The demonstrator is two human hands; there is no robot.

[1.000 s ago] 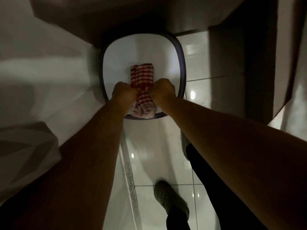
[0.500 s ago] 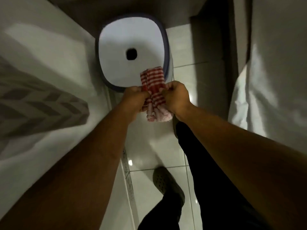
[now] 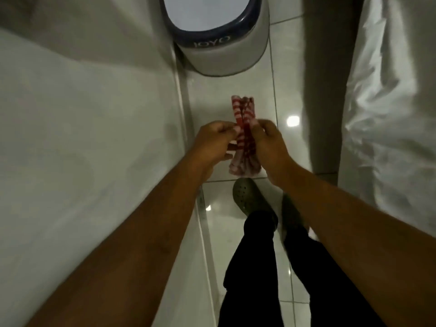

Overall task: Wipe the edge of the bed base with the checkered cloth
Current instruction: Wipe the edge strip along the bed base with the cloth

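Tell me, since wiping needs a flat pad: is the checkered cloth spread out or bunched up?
Bunched up. The checkered cloth is gathered into a narrow lengthwise bundle, pinched between the left hand and right hand above the floor.

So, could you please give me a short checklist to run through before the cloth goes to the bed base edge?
1. Red-and-white checkered cloth held in both hands: ok.
2. Left hand and right hand free of anything else: ok.
3. Cloth opened to a flat wiping face: not ok, bunched.
4. Cloth touching the pale bed base edge: not ok, apart.
5. Cloth dampness: cannot tell.
6. White plastic stool with dark rim clear of nearby edge: ok.
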